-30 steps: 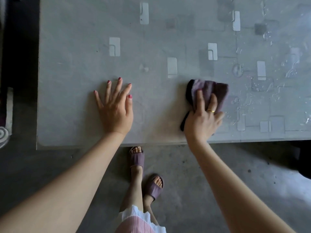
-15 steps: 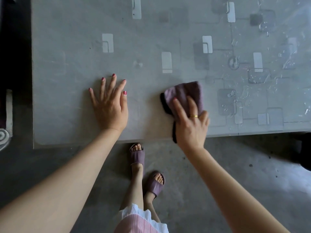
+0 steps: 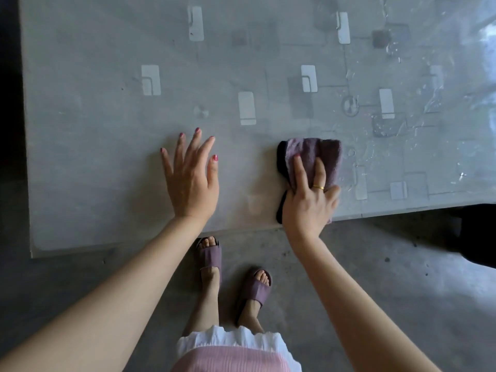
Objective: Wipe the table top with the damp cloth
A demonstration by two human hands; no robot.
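Note:
The grey patterned table top point(image 3: 94, 157) fills the upper part of the view. A folded purple damp cloth point(image 3: 322, 154) with a dark edge lies on it near the front edge. My right hand point(image 3: 308, 202) presses down on the cloth with straight fingers, and the cloth's lower end hangs at the table edge under my palm. My left hand point(image 3: 190, 181) rests flat on the table to the left of the cloth, fingers spread, holding nothing.
Wet streaks and droplets point(image 3: 429, 103) shine on the table's right part. The table's front edge runs just below both hands and its left corner is at lower left. My feet in purple slippers point(image 3: 209, 256) stand on concrete floor point(image 3: 375, 277). A dark object point(image 3: 477, 232) sits under the right edge.
My right hand swept the cloth left along the table, then back a little to the right. My left hand stayed flat on the table.

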